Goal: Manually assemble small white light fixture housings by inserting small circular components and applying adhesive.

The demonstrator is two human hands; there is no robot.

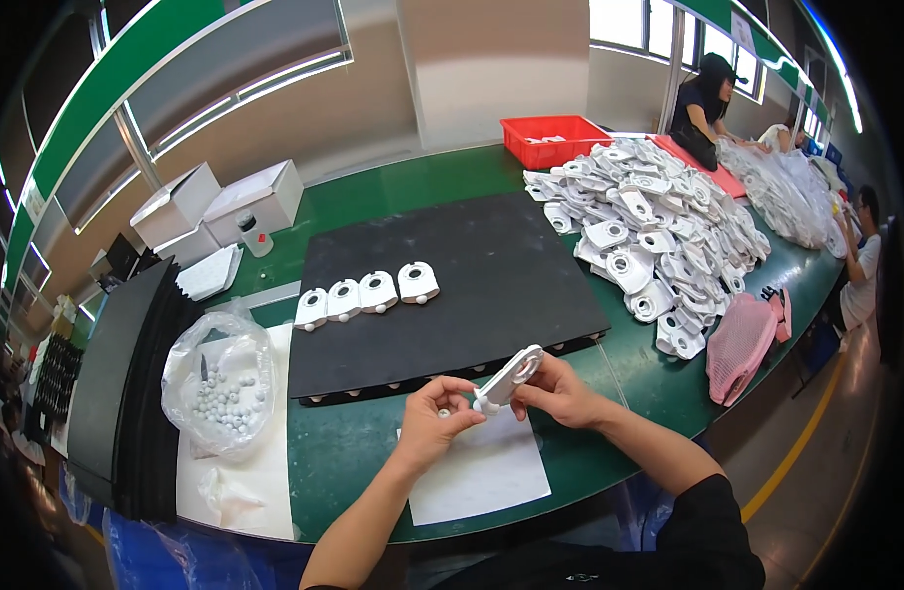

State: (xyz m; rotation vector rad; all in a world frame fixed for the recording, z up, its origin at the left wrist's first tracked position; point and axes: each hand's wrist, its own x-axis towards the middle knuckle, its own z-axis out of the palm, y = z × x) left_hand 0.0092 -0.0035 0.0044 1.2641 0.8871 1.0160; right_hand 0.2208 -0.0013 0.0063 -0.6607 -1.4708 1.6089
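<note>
A white plastic housing with a round hole (514,378) is held tilted above the near table edge. My right hand (562,395) is closed around its upper, holed end. My left hand (434,421) is closed, its thumb and forefinger pinching at the lower end, where a small white ball (486,405) shows. Another small white piece peeks out between its curled fingers. Under both hands lies a white sheet of paper (482,482). Beyond them, several like housings (378,291) stand in a row on a black foam board (452,256), each with a white ball at its near end.
A large heap of white housings (659,226) lies at the right, beside a pink mesh bag (737,344). A red bin (550,143) stands behind. At left are a plastic bag of white balls (221,383), stacked black boards (127,393) and white boxes (255,202). A co-worker (703,103) works far right.
</note>
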